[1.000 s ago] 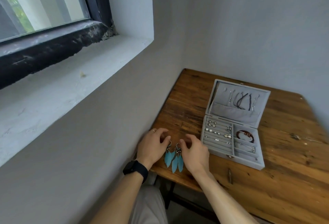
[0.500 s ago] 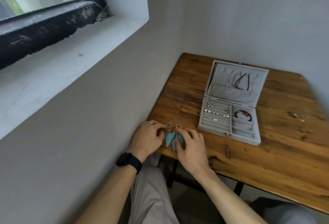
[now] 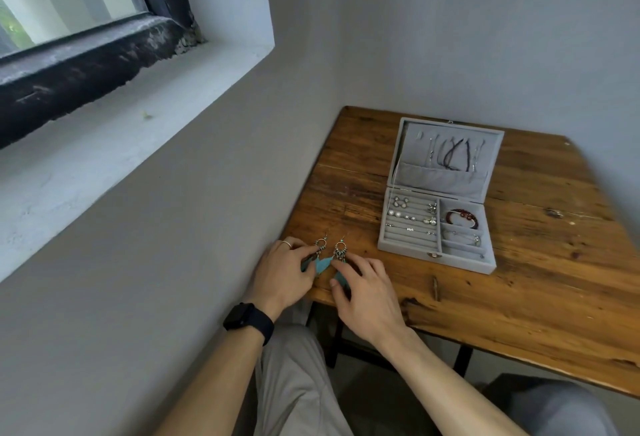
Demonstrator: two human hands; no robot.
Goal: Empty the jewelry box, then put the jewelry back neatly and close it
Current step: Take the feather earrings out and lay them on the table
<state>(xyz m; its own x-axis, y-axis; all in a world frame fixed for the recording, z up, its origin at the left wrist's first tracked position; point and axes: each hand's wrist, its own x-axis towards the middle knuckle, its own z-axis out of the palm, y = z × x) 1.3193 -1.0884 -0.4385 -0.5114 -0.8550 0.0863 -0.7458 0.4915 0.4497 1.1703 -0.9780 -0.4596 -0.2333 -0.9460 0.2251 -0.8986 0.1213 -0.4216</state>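
A grey jewelry box (image 3: pixel 460 262) stands open on the wooden table (image 3: pixel 540 283), its lid (image 3: pixel 440 177) upright with necklaces (image 3: pixel 453 155) hanging inside. Stud earrings (image 3: pixel 408 217) sit in the left ring rows and a red bracelet (image 3: pixel 462 217) lies in the upper right compartment. Two teal feather earrings lie at the table's near left corner. My left hand (image 3: pixel 280 273) holds the left earring (image 3: pixel 321 246) with curled fingertips. My right hand (image 3: pixel 367 290) pinches the right earring (image 3: pixel 340 249) by its feather between thumb and fingers.
The table stands in a corner, with a grey wall along its left and far sides. A window sill (image 3: pixel 121 131) juts from the left wall above. My knees sit below the table's near edge. A black watch (image 3: pixel 247 321) is on my left wrist.
Both hands have closed in over the feather earrings, and the fingers now cover most of the teal feathers. The view has shifted, so the table and the box sit differently in frame.
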